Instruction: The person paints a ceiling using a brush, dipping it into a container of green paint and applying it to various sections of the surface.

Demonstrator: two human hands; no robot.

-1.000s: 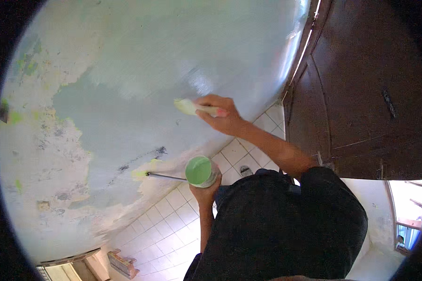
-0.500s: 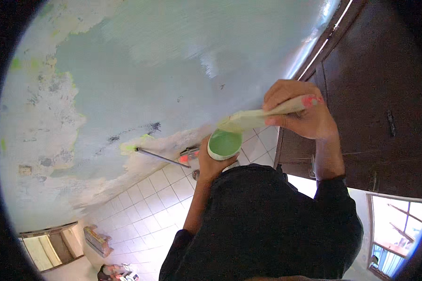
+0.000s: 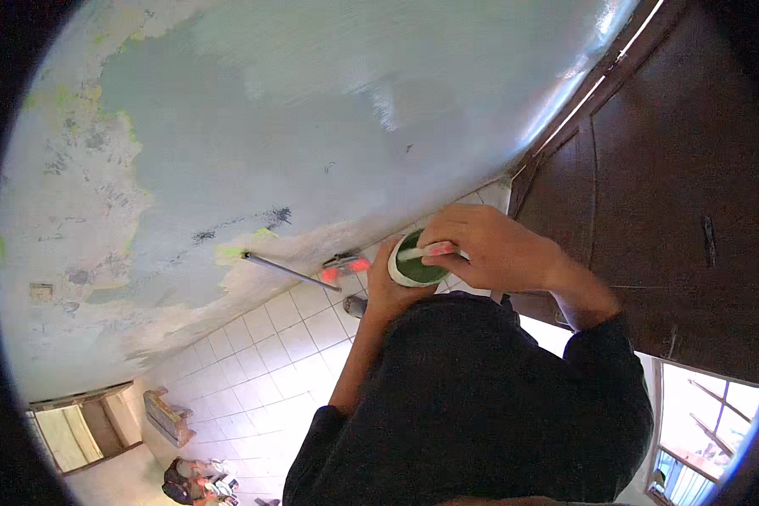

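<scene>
My left hand (image 3: 387, 285) is wrapped round the side of a white paint cup (image 3: 394, 268) with green paint (image 3: 413, 269) inside. Over the cup, my right hand (image 3: 479, 246) grips a paintbrush (image 3: 428, 251) by its pale handle, which has a red end. The bristles reach down into the cup and are hidden there. In front of my hands stands the wall (image 3: 253, 152), coated grey-green in its middle, with bare, patchy plaster at the left.
At the right is a dark brown wooden door (image 3: 666, 194). A grey pole (image 3: 291, 271) leans near the wall's foot, beside a red-and-dark object (image 3: 346, 266) on the white tiled floor (image 3: 253, 337). A wooden piece (image 3: 169, 417) and a pile of things (image 3: 201, 482) lie at the lower left.
My right hand has come down and toward the cup, and the brush has gone from above the rim to inside it. The left hand still holds the cup, slightly further right.
</scene>
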